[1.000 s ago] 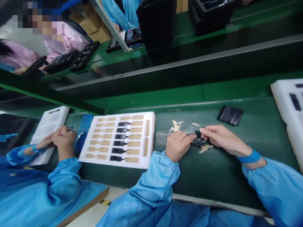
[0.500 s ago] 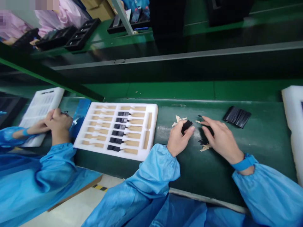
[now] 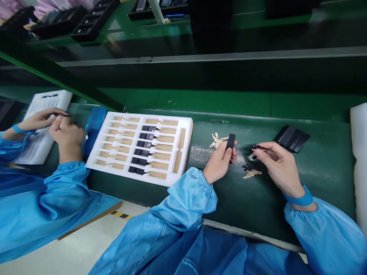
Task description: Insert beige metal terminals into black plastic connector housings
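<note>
My left hand [image 3: 219, 162] grips a narrow black plastic strip [image 3: 230, 141] upright between thumb and fingers, just beside a small pile of beige paper-like cutouts [image 3: 218, 140]. My right hand [image 3: 279, 166] pinches a small black piece [image 3: 258, 147] between thumb and forefinger. Below that hand lie more beige cutouts [image 3: 252, 174] with small black bits [image 3: 246, 167] beside them. A stack of black comb-like parts [image 3: 292, 138] rests just beyond my right hand. To my left is a white foam tray [image 3: 185, 152], its slots holding black parts with tan strips.
A co-worker's hands [image 3: 54, 126] in blue sleeves work over a white foam sheet [image 3: 50, 103] at the left. A white foam block [image 3: 358, 164] stands at the right end of the green bench. A metal rail [image 3: 200, 59] and black trays [image 3: 94, 19] lie beyond.
My left hand has raised the black strip upright. My right hand has risen from the bench and closed on a small black piece. The view has shifted slightly.
</note>
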A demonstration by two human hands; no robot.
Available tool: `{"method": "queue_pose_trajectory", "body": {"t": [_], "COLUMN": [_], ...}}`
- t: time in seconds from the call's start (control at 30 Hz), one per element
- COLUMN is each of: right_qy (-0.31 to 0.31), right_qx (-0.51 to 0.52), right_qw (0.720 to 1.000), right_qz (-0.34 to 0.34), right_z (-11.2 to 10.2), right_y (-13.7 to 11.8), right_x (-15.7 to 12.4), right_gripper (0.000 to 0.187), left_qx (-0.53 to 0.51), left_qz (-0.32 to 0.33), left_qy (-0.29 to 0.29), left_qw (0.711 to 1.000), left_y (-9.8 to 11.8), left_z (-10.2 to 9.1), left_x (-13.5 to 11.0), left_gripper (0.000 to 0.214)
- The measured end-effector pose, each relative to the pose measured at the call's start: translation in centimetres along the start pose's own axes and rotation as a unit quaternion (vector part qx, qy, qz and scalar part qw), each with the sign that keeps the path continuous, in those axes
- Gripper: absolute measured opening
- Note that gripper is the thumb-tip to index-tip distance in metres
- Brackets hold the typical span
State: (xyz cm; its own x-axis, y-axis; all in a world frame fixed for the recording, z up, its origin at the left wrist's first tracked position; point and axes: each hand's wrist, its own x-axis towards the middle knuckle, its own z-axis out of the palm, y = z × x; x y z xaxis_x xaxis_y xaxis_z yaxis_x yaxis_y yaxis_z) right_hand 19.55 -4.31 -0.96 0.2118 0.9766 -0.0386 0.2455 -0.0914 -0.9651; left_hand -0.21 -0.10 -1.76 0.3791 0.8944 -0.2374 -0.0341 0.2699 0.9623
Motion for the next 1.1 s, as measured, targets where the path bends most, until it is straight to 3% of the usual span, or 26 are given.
{"method": "queue_pose_trajectory", "body": {"t": [0.1,0.27,0.47,0.77,1.1], "right_qy": [0.033,0.021,0.026,0.012,0.015], "right_qx": [-0.017,-0.037,-0.087,-0.139,-0.143], "right_qw": [0.999,0.999,0.995,0.987,0.987], "right_qz": [0.003,-0.006,-0.045,-0.077,-0.076], "right_z": [-0.1,0.3,0.8,1.3,1.2], "right_y": [0.6,1.2,1.0,0.4,0.6], "right_x": [-0.1,-0.2,-0.9,-1.1,-1.1], "right_gripper": [0.021,0.014,0.007,0.010,0.008], "left_qx": [0.026,0.012,0.002,-0.028,-0.050], "left_qz": [-0.040,-0.092,-0.098,-0.103,-0.119], "left_qy": [-0.069,-0.081,-0.130,-0.144,-0.138], "left_qw": [0.996,0.992,0.987,0.984,0.982], "left_y": [-0.3,-0.2,0.2,-0.1,0.7], "left_z": [-0.1,-0.2,-0.1,-0.2,-0.1], "left_x": [0.1,0.1,0.0,0.0,-0.2], "left_gripper": [0.024,0.019,0.017,0.029,0.014]}}
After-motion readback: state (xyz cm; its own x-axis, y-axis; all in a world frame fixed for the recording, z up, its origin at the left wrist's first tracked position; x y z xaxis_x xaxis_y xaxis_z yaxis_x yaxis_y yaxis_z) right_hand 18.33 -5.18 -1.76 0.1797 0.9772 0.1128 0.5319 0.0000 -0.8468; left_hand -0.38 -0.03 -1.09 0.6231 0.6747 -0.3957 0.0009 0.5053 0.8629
